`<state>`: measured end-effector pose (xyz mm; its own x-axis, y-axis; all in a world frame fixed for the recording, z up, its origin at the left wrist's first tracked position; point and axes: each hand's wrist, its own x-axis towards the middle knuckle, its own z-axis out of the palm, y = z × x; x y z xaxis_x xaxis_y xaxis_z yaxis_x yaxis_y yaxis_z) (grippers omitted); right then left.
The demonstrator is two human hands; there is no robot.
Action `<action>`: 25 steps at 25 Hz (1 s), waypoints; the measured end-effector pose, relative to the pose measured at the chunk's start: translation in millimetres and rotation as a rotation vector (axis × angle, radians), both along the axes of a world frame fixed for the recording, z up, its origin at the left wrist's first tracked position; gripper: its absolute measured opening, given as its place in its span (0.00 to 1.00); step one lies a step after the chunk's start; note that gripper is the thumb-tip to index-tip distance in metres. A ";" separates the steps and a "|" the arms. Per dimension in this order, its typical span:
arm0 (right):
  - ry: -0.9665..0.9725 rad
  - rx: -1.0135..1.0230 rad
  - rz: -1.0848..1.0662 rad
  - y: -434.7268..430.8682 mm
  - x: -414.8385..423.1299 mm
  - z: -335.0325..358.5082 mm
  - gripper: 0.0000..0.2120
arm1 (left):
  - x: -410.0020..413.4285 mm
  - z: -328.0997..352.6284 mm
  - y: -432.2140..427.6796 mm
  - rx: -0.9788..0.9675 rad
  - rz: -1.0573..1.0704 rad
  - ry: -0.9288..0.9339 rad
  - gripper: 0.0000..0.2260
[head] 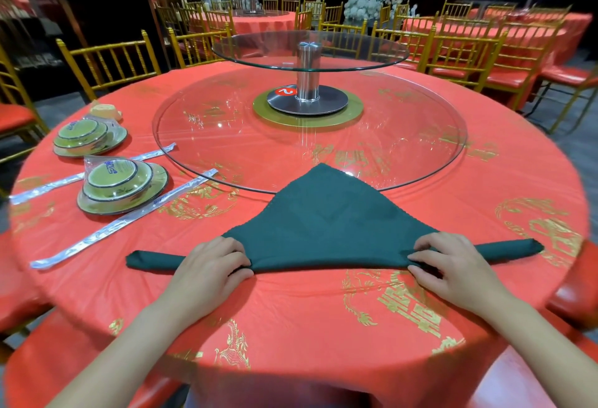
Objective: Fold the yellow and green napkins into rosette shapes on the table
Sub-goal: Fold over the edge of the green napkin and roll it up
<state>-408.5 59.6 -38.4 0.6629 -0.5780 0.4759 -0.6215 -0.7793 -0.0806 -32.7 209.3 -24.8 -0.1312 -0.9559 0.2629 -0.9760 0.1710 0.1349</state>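
Note:
A dark green napkin (326, 216) lies on the red tablecloth (291, 310) as a triangle, its tip resting on the glass turntable. Its near edge is rolled into a long band that sticks out past both hands. My left hand (210, 268) grips the rolled edge left of the middle, fingers curled over it. My right hand (449, 265) grips the same roll on the right side. A yellowish folded napkin (105, 110) sits far left behind the dishes, partly hidden.
Two wrapped stacks of green bowls and plates (121, 185) (89, 135) stand at the left, with wrapped chopsticks (126, 218) beside them. A large glass turntable (307, 135) with a raised glass tier (310, 49) fills the table's middle. Gold chairs (106, 61) ring the table.

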 end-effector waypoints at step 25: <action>0.042 -0.030 0.034 1.6 11.5 6.0 0.14 | -7.6 -1.4 -9.0 0.062 0.001 0.000 0.11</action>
<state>-397.0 61.1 -32.4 0.7017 -0.5405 0.4642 -0.5968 -0.8018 -0.0313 -40.4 200.3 -26.2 -0.1302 -0.9705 0.2029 -0.9762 0.1613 0.1452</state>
